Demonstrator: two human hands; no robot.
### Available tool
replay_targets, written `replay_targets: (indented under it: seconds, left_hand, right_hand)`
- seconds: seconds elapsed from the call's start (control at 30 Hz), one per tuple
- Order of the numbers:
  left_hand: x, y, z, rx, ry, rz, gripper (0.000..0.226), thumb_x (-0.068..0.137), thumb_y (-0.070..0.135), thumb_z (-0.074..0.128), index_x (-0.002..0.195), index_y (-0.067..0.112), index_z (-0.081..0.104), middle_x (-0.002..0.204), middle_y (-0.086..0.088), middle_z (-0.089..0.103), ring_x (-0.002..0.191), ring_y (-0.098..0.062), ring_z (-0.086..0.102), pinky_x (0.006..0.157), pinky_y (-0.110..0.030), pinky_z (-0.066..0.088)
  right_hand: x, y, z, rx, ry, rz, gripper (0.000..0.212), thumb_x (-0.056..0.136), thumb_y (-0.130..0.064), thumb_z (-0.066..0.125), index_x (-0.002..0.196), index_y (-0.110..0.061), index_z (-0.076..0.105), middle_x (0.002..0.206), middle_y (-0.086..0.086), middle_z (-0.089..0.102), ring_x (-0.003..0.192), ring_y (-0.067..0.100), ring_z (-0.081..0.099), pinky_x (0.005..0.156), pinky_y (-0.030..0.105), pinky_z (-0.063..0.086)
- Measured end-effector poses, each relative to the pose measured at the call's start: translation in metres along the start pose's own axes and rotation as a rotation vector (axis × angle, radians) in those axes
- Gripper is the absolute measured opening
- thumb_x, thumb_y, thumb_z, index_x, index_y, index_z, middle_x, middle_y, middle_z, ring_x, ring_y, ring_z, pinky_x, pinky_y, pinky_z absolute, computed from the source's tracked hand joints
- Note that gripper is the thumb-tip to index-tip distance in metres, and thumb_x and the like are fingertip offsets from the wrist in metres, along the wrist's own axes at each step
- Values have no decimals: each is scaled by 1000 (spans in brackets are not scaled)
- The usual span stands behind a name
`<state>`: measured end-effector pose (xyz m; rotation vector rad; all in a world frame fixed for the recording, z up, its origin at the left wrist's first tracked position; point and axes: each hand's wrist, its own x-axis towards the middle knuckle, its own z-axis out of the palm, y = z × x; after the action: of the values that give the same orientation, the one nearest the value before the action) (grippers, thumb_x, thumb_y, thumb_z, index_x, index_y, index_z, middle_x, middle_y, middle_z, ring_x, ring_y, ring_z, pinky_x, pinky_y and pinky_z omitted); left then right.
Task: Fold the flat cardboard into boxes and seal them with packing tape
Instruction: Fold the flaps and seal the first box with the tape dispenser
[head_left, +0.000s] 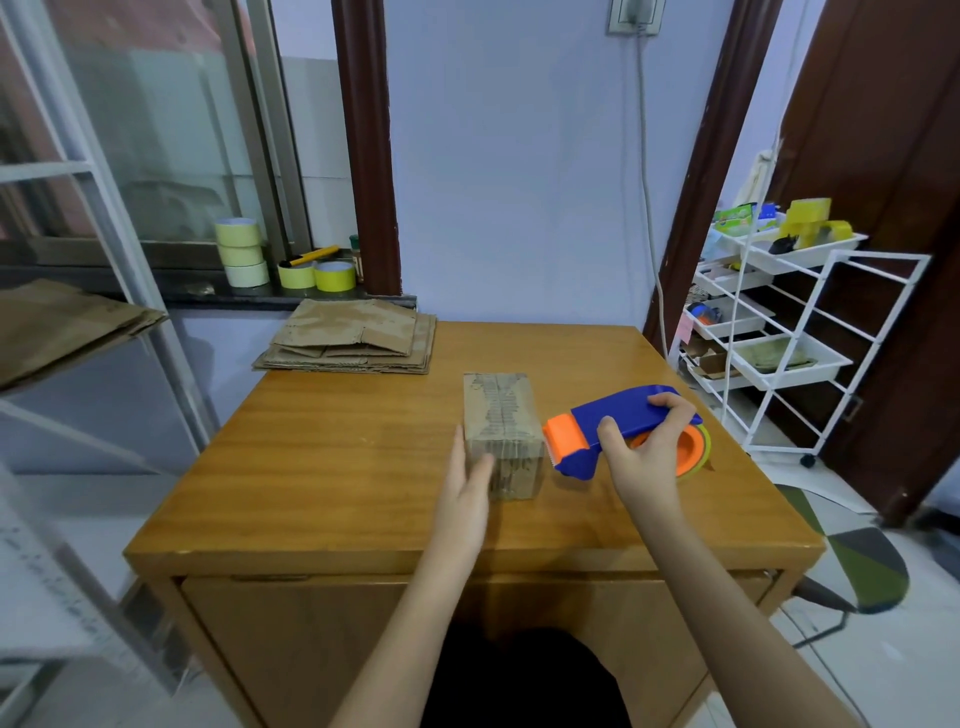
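- Head view: our left hand (464, 480) lies flat against the left side of the box (503, 434), fingers straight and together, steadying it on the table (322, 457).
- Our right hand (647, 441) grips the tape gun (618, 428), thumb and fingers curled round its blue handle; the gun sits just right of the box, its orange nose close to the box's near right corner, touching or nearly so.
- The box stands folded near the table's middle, flaps down, with what looks like tape along the top seam, though blur keeps us from being sure.
- We judge the step in hand to be sealing this box: either finishing a strip or cutting it at the near edge.
- Next we would need to hold the box firm with the left hand, pull the gun clear to tear the tape cleanly, then press the end down.
- Flat cardboard (350, 338) waits stacked at the far left corner, so more boxes remain to fold.
- Spare tape rolls (241, 252) sit on the window ledge beyond.
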<state>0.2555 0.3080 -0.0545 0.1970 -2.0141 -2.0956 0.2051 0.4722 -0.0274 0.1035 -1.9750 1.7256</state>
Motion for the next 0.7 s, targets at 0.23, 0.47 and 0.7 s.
replay_targets:
  seconds: [0.23,0.47,0.7]
  left_hand:
    - [2,2,-19,-64,101,-61,70,91,-12,43,151,18,21,154,-1,29,140,-16,29,109,-30,29]
    - [-7,-2,-4,101,-77,-217,81,88,-3,49,154,22,10,157,0,22,143,-21,23,117,-41,21]
    - [-1,22,-17,367,-38,-97,69,97,8,46,153,19,8,159,-2,16,145,-19,16,117,-37,15]
  right_hand:
    - [0,-1,0,-11,-7,-7,44,86,1,62,112,-15,30,96,-14,39,79,4,49,60,7,42]
    - [0,-1,3,-3,-6,12,45,86,-1,63,113,-16,30,97,-15,38,80,2,50,60,5,43]
    - [-1,0,2,3,-2,18,45,87,-2,63,113,-16,30,97,-16,39,80,2,51,61,7,44]
